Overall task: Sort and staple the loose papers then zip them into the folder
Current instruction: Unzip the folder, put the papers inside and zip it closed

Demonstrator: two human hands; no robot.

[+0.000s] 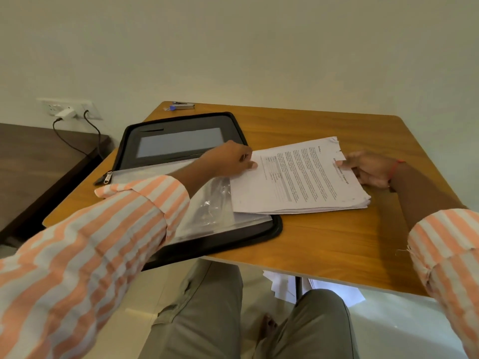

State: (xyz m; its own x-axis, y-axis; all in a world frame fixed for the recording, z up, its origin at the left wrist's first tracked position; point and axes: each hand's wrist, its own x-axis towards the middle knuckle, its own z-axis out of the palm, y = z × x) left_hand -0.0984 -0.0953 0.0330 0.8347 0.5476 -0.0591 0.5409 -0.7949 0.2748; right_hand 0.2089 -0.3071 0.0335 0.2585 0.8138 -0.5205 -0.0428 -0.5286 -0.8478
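A black zip folder lies open on the wooden table, with clear plastic sleeves showing inside it. A stack of printed papers rests half on the folder's right edge and half on the table. My left hand pinches the stack's left edge, over the folder. My right hand grips the stack's right end, thumb on top. A stapler sits at the table's far edge, behind the folder.
A dark low table stands to the left, below a wall socket with a charger and cables. More white papers lie on the floor under the table. My knees are below the table's front edge.
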